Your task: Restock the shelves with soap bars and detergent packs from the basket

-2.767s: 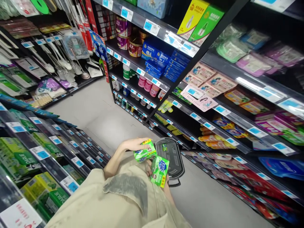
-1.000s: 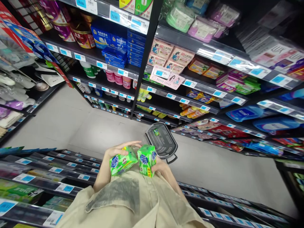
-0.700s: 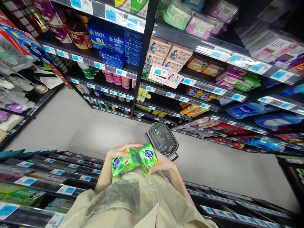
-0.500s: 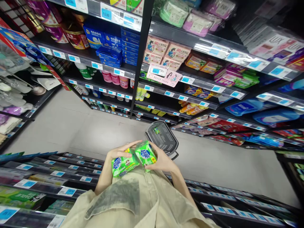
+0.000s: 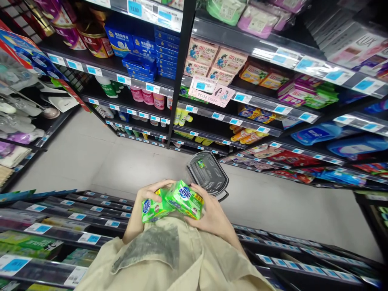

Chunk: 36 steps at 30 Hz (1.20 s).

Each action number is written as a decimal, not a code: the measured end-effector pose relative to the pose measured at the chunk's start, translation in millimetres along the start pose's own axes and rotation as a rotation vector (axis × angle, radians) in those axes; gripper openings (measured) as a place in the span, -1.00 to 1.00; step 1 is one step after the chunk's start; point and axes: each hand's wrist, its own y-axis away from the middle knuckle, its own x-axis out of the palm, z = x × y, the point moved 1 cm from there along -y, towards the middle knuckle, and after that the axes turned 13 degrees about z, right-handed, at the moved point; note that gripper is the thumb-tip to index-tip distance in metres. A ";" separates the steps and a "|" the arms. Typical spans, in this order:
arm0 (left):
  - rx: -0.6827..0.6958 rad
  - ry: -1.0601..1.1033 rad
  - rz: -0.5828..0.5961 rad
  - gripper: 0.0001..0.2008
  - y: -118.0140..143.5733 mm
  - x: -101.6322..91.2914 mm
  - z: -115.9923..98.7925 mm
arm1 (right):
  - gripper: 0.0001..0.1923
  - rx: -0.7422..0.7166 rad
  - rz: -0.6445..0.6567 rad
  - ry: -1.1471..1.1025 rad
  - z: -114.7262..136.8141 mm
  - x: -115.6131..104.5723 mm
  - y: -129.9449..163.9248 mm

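Two green soap packs with blue and white lettering are held side by side in front of my body. My left hand (image 5: 151, 194) is closed on the left soap pack (image 5: 154, 208), its thumb lying across the top edge. My right hand (image 5: 209, 212) grips the right soap pack (image 5: 185, 199) at its outer side, with the thumb below and fingers on the far edge. The right pack is tilted and overlaps the corner of the left one. Beyond my hands a dark grey shopping basket (image 5: 216, 178) stands on the floor, with a small green pack (image 5: 201, 163) inside.
Ahead, a shelf unit carries blue boxes (image 5: 119, 40), pink soap boxes (image 5: 203, 52) and blue bottles (image 5: 315, 133). Another shelf rack (image 5: 91, 238) stands close at my body. Kitchen utensils (image 5: 18, 109) hang at the left. Grey tiled floor (image 5: 112, 161) runs between the shelves.
The right soap pack has turned and shifted left, so it now overlaps the left pack. My right hand has turned with it. The left pack stays nearly in place.
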 end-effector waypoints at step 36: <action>0.101 -0.390 0.259 -0.50 -6.3 5.6 -32.6 | -0.61 0.417 -0.079 -1.850 -44.0 31.8 -51.0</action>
